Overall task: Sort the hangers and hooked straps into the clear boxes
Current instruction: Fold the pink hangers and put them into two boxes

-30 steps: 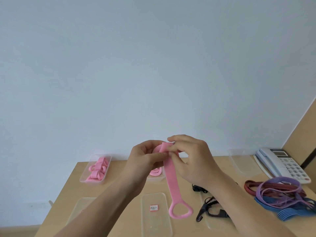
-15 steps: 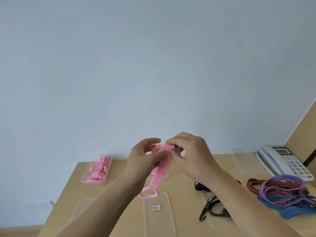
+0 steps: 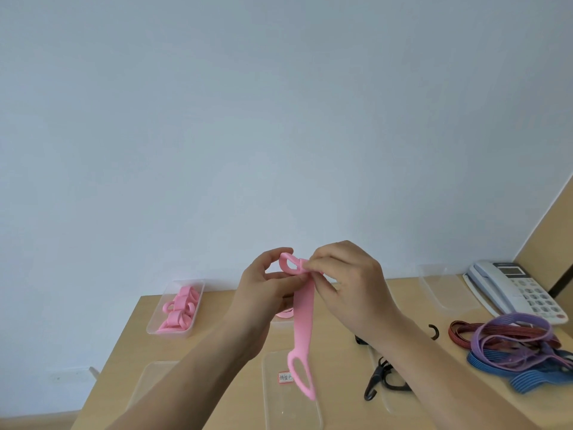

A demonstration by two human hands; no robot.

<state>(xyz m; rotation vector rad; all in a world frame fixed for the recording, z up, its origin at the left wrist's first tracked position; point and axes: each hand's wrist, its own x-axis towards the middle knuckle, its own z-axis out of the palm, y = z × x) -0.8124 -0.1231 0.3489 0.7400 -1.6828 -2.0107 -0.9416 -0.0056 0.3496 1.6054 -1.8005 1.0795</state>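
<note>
Above the table point(image 3: 201, 346), both hands are holding one pink strap point(image 3: 304, 315) up in the air. The right hand point(image 3: 347, 283) is pinching it between thumb and forefinger just beside the upper loop point(image 3: 281, 263). The left hand point(image 3: 263, 293) is curling round the same end, with its thumb arching over the loop and its fingers pressing the band from the left. Both hands are clamping onto the strap's top end and touching each other there.

From the fingers the strap is hanging almost straight down, its long axis running top to bottom and leaning slightly right. Its lower loop point(image 3: 310, 394) is dangling free over a flat clear lid point(image 3: 291, 411) without clearly touching it.

The straps already lying in the box point(image 3: 169, 332) are rolled up. So the person is probably getting ready to roll this one from the held end downward, and all the free length is lying below the fingers for that.

The box is sitting at the far left of the table, well apart from the hands. The left hand is the nearer one, so the drop is likely falling to it.
</note>
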